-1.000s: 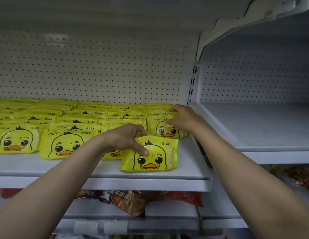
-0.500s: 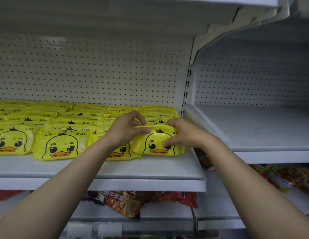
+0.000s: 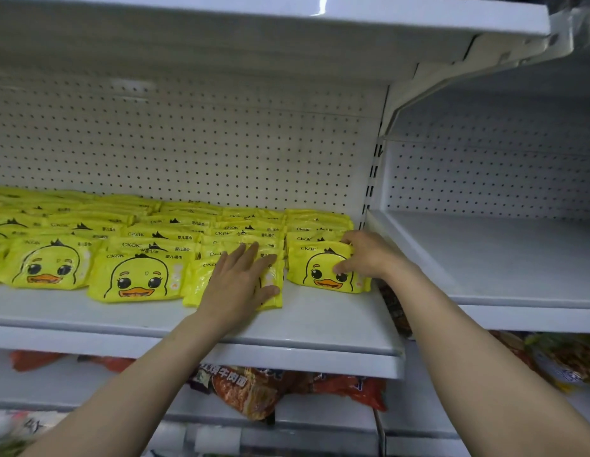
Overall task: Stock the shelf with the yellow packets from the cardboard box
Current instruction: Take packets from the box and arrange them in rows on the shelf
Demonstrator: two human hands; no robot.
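right fingers (image 3: 348, 239) curl over rightmost yellow packet (image 3: 323, 268).

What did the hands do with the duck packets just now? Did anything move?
The packet the left hand held out front a second ago now stands at the head of the rightmost row, pushed back there. The right hand, which was resting on that row, now pinches this packet by its right end. The left hand let go and now lies flat on the next front packet. The other packets and the shelf stayed put.
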